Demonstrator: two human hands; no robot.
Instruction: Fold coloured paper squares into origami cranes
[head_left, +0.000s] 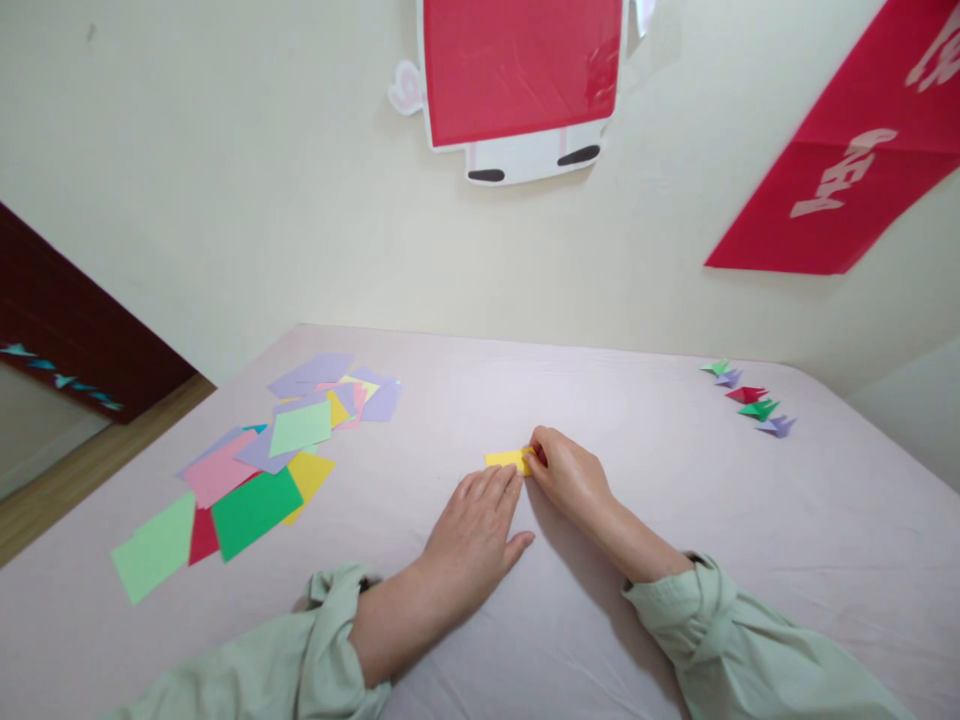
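A small yellow piece of folded paper [501, 459] lies on the pale cloth-covered table in front of me. My left hand [474, 515] rests flat with its fingers stretched out, the fingertips on the paper's near edge and the thumb spread to the side. At the paper's right end, my right hand [566, 472] pinches it between thumb and curled fingers. Part of the yellow paper is hidden under both hands.
Loose coloured paper sheets [257, 510] lie overlapping on the left of the table [420, 400]. Several folded paper figures [746, 395] stand in a row at the far right. Behind the table rises a wall [337, 220] with red decorations [525, 70].
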